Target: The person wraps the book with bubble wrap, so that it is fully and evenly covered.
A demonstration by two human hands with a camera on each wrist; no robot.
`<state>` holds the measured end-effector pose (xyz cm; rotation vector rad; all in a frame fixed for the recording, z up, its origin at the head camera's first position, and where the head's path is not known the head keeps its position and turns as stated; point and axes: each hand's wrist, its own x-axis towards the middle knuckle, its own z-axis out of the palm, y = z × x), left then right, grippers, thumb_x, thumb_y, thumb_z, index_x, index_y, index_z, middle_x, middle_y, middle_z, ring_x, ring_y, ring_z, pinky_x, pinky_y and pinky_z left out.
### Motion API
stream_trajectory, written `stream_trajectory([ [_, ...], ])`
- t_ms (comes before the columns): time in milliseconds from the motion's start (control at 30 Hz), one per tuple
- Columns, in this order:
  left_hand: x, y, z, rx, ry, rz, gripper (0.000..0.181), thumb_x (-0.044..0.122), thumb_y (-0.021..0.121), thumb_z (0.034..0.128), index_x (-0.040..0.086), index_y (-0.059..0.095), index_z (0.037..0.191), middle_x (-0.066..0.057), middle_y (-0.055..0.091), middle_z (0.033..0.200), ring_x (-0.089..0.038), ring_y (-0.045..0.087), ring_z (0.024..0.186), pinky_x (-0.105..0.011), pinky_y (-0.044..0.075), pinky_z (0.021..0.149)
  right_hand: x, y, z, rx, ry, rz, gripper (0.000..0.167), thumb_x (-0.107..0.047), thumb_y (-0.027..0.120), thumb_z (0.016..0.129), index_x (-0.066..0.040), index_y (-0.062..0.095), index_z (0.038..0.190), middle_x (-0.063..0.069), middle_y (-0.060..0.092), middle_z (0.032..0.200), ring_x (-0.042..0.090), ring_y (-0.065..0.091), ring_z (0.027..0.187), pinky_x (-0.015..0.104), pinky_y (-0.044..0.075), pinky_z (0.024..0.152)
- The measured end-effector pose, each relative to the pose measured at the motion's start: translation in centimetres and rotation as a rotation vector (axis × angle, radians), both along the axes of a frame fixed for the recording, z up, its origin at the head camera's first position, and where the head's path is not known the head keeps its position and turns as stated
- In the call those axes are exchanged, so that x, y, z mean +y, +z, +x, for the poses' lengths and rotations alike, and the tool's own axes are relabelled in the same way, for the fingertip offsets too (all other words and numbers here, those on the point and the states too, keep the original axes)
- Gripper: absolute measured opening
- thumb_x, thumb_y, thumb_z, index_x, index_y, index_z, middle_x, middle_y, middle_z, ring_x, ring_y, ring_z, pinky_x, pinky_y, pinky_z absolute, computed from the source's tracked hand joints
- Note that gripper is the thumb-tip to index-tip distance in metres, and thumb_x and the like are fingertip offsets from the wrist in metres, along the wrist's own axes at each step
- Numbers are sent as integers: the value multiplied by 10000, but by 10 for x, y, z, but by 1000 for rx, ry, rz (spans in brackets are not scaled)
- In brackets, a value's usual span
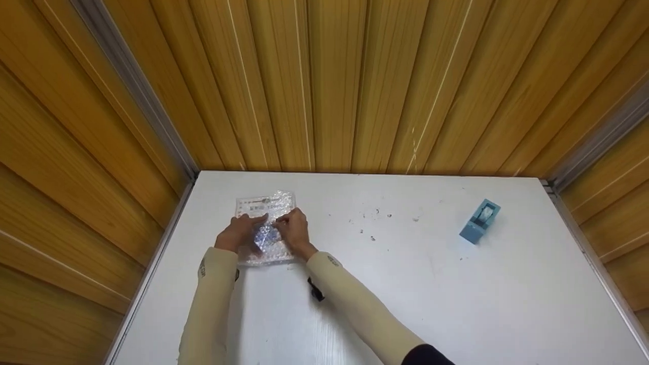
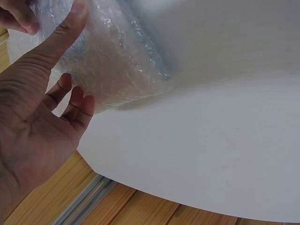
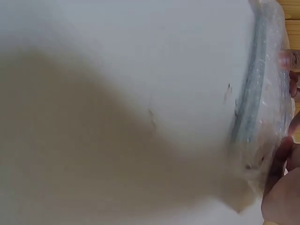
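Observation:
A flat package in clear bubble wrap (image 1: 268,201) lies on the white table, left of centre. Printed marks and a blue patch show through the wrap. My left hand (image 1: 238,233) is at its left side, with the thumb (image 2: 65,33) stretched out and pressing on the wrap, the other fingers loosely bent beside it. From the right, my right hand (image 1: 296,228) reaches over the package, its fingers curled and pinching at the wrap near the middle. The exact bit between those fingertips is too small to make out. In the right wrist view the bubble wrap (image 3: 269,93) appears edge-on.
A blue tape dispenser (image 1: 474,230) with a clear roll stands at the right of the table. Small dark scuffs (image 1: 372,237) mark the white tabletop (image 1: 431,294). Wood-look panels (image 1: 334,86) wall the back and both sides.

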<state>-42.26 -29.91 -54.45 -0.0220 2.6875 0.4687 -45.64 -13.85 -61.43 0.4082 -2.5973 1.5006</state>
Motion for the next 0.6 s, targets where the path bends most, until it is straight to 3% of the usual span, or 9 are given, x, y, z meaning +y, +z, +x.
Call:
stream_trajectory([
  [200, 4, -1, 6, 8, -11, 16, 1062, 126, 914, 717, 246, 339, 1601, -322, 272, 1630, -599, 225, 1483, -724, 304, 1152, 10, 6, 11, -77, 136, 54, 347, -60, 850, 790, 98, 751, 1083, 157, 544, 1018, 174, 486, 899, 309, 466, 822],
  [400, 7, -1, 10, 16, -10, -15, 955, 84, 850, 790, 218, 357, 1596, -310, 353, 1594, -579, 296, 1454, -699, 344, 1142, 20, 9, 22, -17, 269, 145, 574, -137, 923, 728, 170, 675, 1144, 154, 509, 1090, 196, 482, 954, 319, 494, 886],
  [500, 8, 0, 9, 16, -7, -35, 953, 83, 847, 795, 225, 353, 1597, -313, 362, 1587, -578, 314, 1446, -696, 353, 1139, 34, 8, 23, 0, 328, 95, 691, -133, 908, 750, 167, 594, 1288, 241, 517, 1206, 298, 586, 1007, 347, 548, 923],
  [600, 9, 1, 6, 22, 2, -41, 1008, 76, 878, 756, 230, 347, 1599, -324, 378, 1569, -581, 345, 1422, -704, 365, 1124, 57, 12, 17, -43, 371, 2, 807, -115, 862, 804, 112, 456, 1463, 325, 473, 1338, 426, 619, 1118, 451, 561, 985],
])
